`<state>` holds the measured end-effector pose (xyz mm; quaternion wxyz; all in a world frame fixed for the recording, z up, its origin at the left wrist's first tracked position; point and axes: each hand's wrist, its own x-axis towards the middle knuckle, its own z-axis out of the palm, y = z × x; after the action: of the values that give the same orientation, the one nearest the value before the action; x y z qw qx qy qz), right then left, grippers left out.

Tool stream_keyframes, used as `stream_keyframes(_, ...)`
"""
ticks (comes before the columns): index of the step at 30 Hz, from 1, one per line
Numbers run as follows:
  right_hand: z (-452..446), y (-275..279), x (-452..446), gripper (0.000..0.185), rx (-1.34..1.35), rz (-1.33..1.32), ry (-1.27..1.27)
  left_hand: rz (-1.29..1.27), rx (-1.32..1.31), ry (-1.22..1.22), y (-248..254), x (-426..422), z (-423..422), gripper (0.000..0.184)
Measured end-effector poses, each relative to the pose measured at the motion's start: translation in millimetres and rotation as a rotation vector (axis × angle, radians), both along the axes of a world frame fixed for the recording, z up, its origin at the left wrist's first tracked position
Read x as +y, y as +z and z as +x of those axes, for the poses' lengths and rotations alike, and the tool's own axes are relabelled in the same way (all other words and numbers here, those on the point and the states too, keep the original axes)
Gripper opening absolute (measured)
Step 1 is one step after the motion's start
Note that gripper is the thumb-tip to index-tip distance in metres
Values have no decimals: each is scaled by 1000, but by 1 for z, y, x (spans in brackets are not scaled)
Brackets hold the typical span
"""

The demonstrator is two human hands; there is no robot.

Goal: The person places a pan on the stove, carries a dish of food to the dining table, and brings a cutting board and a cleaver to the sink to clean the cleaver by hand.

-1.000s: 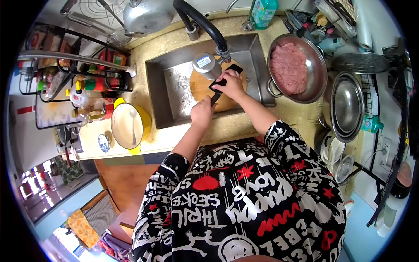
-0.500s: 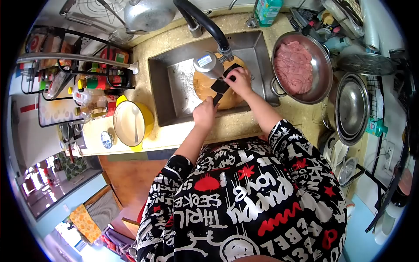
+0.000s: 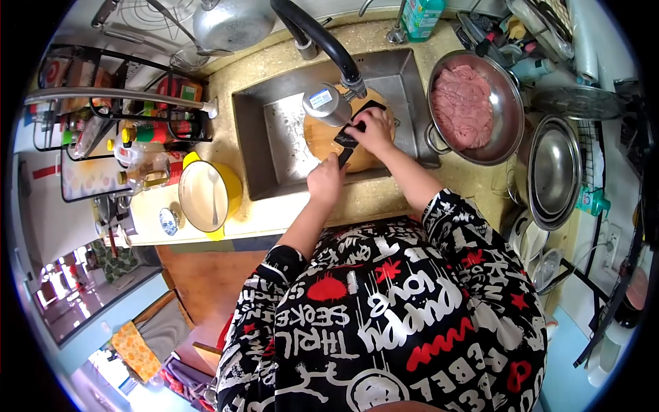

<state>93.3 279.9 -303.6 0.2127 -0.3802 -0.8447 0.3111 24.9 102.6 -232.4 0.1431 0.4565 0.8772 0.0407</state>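
Observation:
A kitchen knife with a wide dark blade (image 3: 348, 139) is held over the sink, slanting up to the right. My left hand (image 3: 325, 181) is closed around its handle at the lower end. Bent over the blade, the fingers of my right hand (image 3: 375, 130) press on it and hide part of it. Below both hands a round wooden cutting board (image 3: 317, 141) lies in the steel sink (image 3: 255, 147). The black faucet (image 3: 347, 58), with a grey cylinder bearing a label (image 3: 327, 106) at its spout, is just above the blade.
Right of the sink stands a steel pan (image 3: 508, 127) with raw ground meat (image 3: 463, 106). Nested metal bowls (image 3: 555, 165) are farther right. On the left are a yellow pot (image 3: 233, 196) with a spoon inside, a small patterned dish (image 3: 168, 220) and several bottles (image 3: 158, 130).
My right hand has shifted slightly along the blade, its fingers now bent lower over it. My left hand has moved a little to the right with the handle.

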Motion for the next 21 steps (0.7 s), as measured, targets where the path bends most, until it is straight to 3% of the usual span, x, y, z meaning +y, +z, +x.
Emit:
stream_keyframes(2, 0, -1, -4, 35, 55, -69, 97, 12, 11, 0, 1, -1, -3, 43)
stream_keyframes(6, -2, -8, 20, 23, 0, 1, -106, 31, 39, -34, 1, -5, -8, 41)
stream_keyframes(8, -4, -7, 20, 25, 2, 5, -136, 23, 44, -38, 1, -5, -6, 40)
stream_keyframes(10, -3, -6, 3, 31, 44, 11, -50, 19, 35, -41, -1, -2, -4, 40)
stream_keyframes(12, -3, 13, -20, 56, -46, -36, -11, 8, 14, -37, -2, 0, -1, 40)
stream_keyframes(14, -5, 20, -27, 62, -38, 38, 6, 50, 32, -50, -3, 0, -1, 41)
stream_keyframes(18, -11, 16, -7, 62, -19, 65, -72, 67, 14, -22, 0, 3, -6, 41)
stream_keyframes(21, -11, 4, 15, 50, -16, 78, -159, 32, -4, -18, 4, -1, -6, 40)
